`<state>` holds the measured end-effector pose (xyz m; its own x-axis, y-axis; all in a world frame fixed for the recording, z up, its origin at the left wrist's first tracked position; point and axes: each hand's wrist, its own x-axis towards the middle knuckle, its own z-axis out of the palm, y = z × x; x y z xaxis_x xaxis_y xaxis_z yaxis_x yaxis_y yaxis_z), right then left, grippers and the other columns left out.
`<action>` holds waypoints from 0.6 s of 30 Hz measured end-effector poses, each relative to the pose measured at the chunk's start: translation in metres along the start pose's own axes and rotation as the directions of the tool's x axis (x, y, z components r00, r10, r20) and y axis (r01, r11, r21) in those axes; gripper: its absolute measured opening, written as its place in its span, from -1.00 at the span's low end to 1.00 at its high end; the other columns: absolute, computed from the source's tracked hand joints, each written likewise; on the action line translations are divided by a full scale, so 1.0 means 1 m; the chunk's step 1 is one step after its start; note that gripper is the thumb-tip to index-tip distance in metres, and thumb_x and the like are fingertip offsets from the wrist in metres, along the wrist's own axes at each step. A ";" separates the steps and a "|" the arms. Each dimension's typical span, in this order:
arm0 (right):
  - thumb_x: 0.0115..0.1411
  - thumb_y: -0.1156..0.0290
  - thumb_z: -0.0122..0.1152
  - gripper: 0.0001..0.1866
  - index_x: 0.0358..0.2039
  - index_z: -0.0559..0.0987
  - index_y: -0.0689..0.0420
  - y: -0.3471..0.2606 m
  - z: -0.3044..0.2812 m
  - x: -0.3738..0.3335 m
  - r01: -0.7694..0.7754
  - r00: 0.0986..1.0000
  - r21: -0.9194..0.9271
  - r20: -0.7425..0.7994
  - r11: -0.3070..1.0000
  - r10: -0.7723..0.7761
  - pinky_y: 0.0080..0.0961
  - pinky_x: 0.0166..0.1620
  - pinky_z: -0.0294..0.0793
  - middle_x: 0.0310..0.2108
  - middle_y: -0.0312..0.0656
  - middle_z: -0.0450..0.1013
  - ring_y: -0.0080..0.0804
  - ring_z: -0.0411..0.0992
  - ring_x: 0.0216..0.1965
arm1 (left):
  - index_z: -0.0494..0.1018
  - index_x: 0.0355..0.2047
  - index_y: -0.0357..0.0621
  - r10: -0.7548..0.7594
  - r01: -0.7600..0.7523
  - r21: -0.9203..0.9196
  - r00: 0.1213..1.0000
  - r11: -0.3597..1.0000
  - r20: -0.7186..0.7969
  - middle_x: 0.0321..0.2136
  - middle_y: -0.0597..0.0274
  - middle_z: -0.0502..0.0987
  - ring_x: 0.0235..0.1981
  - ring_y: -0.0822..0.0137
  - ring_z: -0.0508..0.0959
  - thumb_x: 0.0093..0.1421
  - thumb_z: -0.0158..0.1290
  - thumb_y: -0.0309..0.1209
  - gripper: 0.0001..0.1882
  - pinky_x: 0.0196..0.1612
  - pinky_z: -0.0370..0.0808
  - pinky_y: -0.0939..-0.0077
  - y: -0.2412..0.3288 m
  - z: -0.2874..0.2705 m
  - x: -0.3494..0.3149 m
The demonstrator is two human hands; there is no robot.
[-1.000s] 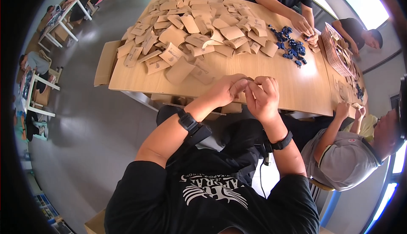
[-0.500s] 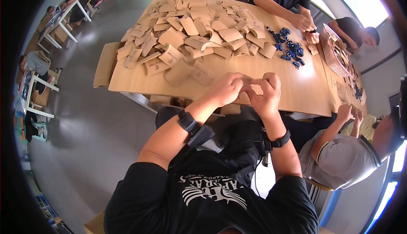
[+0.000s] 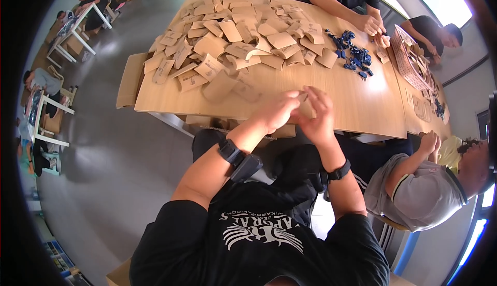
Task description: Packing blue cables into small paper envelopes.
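Head view: above the tabletop's (image 3: 367, 112) near edge, left hand (image 3: 279, 111) and right hand (image 3: 318, 118) close together, fingers partly bent, cannot tell whether grasping anything. Heaped between far edge and near-left corner, brown card packets (image 3: 282, 41): likely light, stiff, crushable; best lifted by side edges. Dark printing (image 3: 210, 68) there; white lettering (image 3: 261, 229) on black shirt (image 3: 202, 265).

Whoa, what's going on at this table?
The person wearing the camera has their left hand and right hand close together by the near edge of the table; whatever is between them is too blurred to tell. Beyond them lies a big heap of brown card packets, with small dark blue things to its right. Across the table, another person's hands are close together near a pink basket.
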<state>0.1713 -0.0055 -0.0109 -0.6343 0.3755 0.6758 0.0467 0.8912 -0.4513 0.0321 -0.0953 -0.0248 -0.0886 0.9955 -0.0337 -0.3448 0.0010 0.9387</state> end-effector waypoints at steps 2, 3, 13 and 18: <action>-0.20 0.41 0.43 -0.28 0.06 0.46 0.28 -0.003 0.000 -0.013 -0.087 0.986 0.008 0.146 0.996 0.085 -0.15 0.16 0.22 0.13 -0.01 0.38 0.03 0.29 0.18 | 0.28 0.15 -0.38 0.165 -0.160 0.701 0.984 0.695 0.061 0.11 0.12 0.34 0.13 0.23 0.36 0.32 -0.16 -0.35 -0.54 0.20 0.31 0.31 0.004 0.007 -0.005; -0.20 0.44 0.41 -0.30 0.06 0.46 0.26 -0.007 -0.002 -0.014 -0.043 0.988 0.003 0.150 0.999 0.042 -0.16 0.17 0.21 0.14 -0.02 0.37 0.02 0.28 0.18 | 0.14 0.23 -0.40 0.138 -0.138 0.311 0.990 0.940 0.023 0.17 0.05 0.26 0.22 0.21 0.26 0.31 -0.03 -0.34 -0.43 0.27 0.19 0.35 0.004 0.014 -0.007; -0.15 -0.08 0.45 -0.16 0.04 0.51 0.27 -0.022 -0.062 -0.030 0.047 0.978 0.310 0.181 0.950 -0.108 -0.20 0.11 0.17 0.15 0.08 0.37 -0.02 0.38 0.05 | 0.44 -0.10 -0.19 -0.046 0.063 -0.070 0.974 0.996 0.220 -0.23 0.26 0.53 -0.24 0.44 0.56 -0.03 0.38 -0.50 -0.52 -0.20 0.52 0.54 -0.001 0.029 -0.074; 0.00 0.14 0.34 -0.52 -0.24 0.63 0.33 -0.018 -0.073 -0.033 -0.070 0.976 0.422 0.215 0.904 -0.025 -0.31 -0.01 0.25 -0.18 0.02 0.57 -0.17 0.47 -0.18 | 0.47 -0.16 -0.21 -0.415 0.363 0.252 0.887 0.897 0.200 -0.20 0.26 0.55 -0.06 0.36 0.53 -0.06 0.37 -0.55 -0.57 0.01 0.47 0.46 -0.054 -0.013 -0.096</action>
<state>0.2475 -0.0154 0.0179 -0.7863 0.2897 0.5458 -0.2394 0.6715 -0.7013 0.0469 -0.1921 -0.0771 0.2513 0.9020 -0.3511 -0.1065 0.3864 0.9162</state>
